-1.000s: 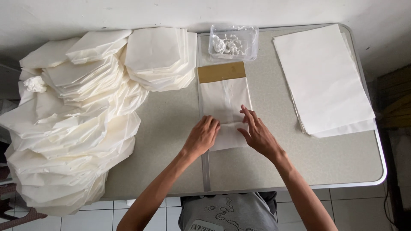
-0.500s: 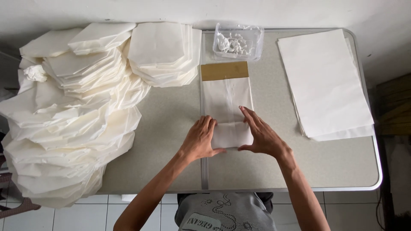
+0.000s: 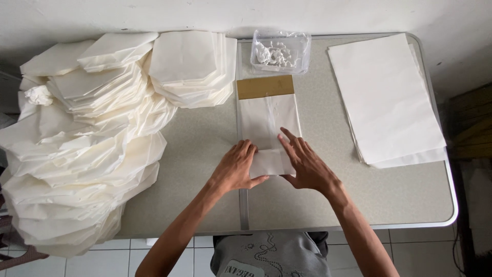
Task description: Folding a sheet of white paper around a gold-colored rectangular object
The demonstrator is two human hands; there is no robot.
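Observation:
A white paper sheet [image 3: 266,120] lies folded lengthwise over a brown cardboard strip [image 3: 265,86] in the middle of the table. Its near end is turned up into a flap [image 3: 271,163]. My left hand [image 3: 234,168] lies flat on the flap's left side, fingers spread. My right hand [image 3: 306,163] presses the flap's right edge with fingers stretched forward. Neither hand grips anything.
A big heap of folded white paper bags [image 3: 87,138] fills the left part of the grey table [image 3: 389,200]. A stack of flat white sheets [image 3: 384,95] lies at the right. A clear plastic tub [image 3: 280,50] with white bits stands at the far edge.
Both hands have shifted slightly on the near end of the paper, and the flap is now pressed flatter under them.

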